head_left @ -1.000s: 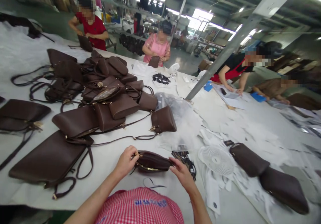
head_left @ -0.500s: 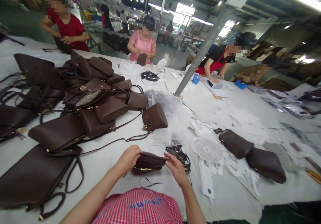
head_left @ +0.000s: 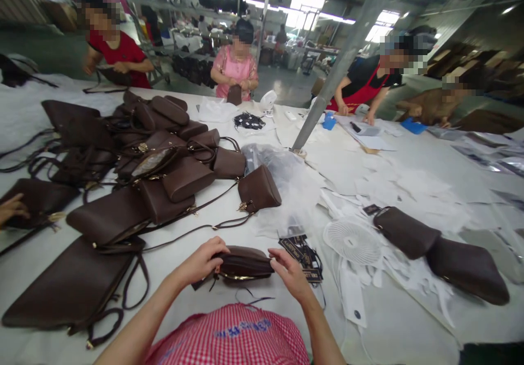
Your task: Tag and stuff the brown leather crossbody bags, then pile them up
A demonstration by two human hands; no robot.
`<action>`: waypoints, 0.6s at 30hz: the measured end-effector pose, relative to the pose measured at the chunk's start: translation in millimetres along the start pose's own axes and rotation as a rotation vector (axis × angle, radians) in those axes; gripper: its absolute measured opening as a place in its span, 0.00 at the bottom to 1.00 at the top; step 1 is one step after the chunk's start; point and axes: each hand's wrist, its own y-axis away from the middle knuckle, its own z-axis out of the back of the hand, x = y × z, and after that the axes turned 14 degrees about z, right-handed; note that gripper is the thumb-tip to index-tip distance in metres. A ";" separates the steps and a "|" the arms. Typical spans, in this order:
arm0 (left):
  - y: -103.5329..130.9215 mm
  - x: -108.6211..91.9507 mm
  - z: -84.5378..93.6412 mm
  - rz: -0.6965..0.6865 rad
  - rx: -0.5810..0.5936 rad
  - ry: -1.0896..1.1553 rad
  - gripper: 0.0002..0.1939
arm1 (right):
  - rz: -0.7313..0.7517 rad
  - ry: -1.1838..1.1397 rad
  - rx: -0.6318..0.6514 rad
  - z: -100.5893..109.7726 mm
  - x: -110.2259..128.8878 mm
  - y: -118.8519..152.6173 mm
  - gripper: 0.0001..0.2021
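Close in front of me, a small dark brown pouch point(head_left: 245, 261) with a gold-coloured zip lies between my hands. My left hand point(head_left: 207, 260) is closed on its left end, near the zip pull. At the right end, the thumb and fingers of my right hand point(head_left: 286, 269) pinch the pouch's edge. A dark tag partly shows under my left hand. Just beyond my right hand lie several black printed hang tags point(head_left: 301, 253) with cords. A thin black cord point(head_left: 254, 298) rests on the table between the pouch and my checked apron.
Brown bags point(head_left: 135, 152) with straps are heaped on the left. A white fan point(head_left: 352, 242) and two brown pouches point(head_left: 409, 233) lie right. Clear plastic point(head_left: 282, 190) sits ahead, with a grey pole point(head_left: 327, 81) behind it. Co-workers stand across the table; another person's hand point(head_left: 12, 209) touches a bag.
My view has swung slightly left. Another person's hand has come in at the left edge onto a bag. Both my hands keep hold of the pouch, and a tag now shows by my left hand.
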 end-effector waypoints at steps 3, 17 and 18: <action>3.5 4.0 10.0 -0.013 0.085 0.038 0.12 | 0.155 0.158 0.154 -9.4 19.7 -11.3 0.14; -2.9 5.7 -33.7 0.043 -0.411 -0.280 0.06 | 0.532 0.783 0.188 -70.4 38.6 -29.5 0.11; -6.3 6.3 -39.9 0.074 -0.445 -0.286 0.06 | 0.545 0.834 0.168 -74.9 39.7 -31.7 0.12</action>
